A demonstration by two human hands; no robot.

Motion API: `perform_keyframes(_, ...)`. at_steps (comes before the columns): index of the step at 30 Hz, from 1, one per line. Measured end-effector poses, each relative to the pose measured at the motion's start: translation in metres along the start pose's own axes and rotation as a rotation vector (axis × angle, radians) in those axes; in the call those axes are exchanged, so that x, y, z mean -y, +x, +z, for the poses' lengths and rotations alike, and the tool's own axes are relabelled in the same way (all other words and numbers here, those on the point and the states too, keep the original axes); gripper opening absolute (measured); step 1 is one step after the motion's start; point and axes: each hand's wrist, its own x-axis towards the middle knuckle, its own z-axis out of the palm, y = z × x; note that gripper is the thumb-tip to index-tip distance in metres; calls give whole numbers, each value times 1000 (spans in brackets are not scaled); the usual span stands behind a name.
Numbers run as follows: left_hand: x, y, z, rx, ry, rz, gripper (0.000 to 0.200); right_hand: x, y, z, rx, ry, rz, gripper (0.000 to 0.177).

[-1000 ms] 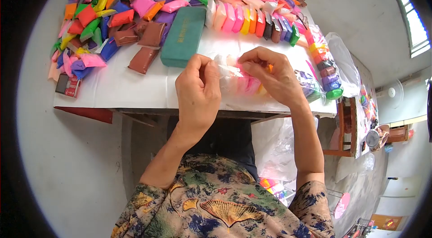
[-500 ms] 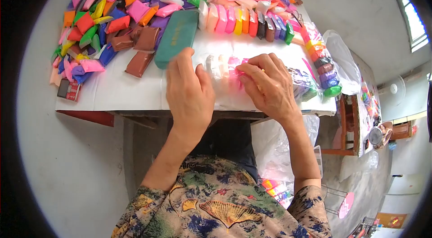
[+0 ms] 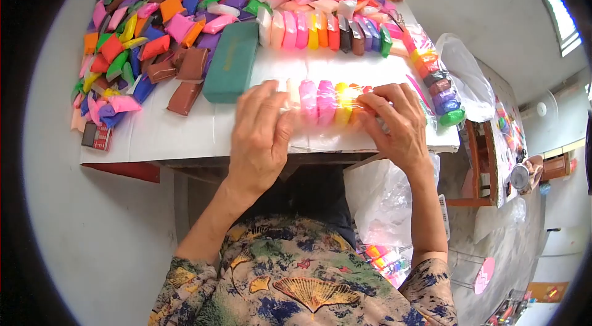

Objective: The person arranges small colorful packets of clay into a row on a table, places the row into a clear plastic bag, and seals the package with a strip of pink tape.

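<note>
On the white table lies a clear plastic sleeve holding a row of clay packets in white, pink, yellow and orange. My left hand presses on its left end and my right hand grips its right end. The packets between my hands show clearly; the ends are hidden under my fingers. Behind it stands another row of packets set on edge.
A green case lies just beyond my left hand. A big heap of loose coloured packets covers the far left. A filled sleeve lies at the right edge, by a clear plastic bag. A small red-and-black box sits at the front left.
My hands have spread apart along the sleeve, the right one sliding to its right end. The row of packets between them now lies flat and uncovered.
</note>
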Motion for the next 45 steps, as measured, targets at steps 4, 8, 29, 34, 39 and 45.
perform_keyframes(4,-15,6,-4,-78,229,61,28,18,5,-12,-45,-135,39,31)
perform_keyframes(8,-26,11,13,20,278,156,32,52,19,26,-111,89,-41,31)
perform_keyframes(29,4,28,-6,264,-51,16,32,-51,-65,-36,-102,368,493,25)
perform_keyframes(34,10,63,-15,483,-247,-356,25,-61,-31,-50,-43,311,687,23)
perform_keyframes(39,29,86,-9,704,-262,-546,37,-91,-28,-38,66,444,722,38)
perform_keyframes(45,35,84,-7,676,-314,-585,48,-84,-38,-53,80,681,639,62)
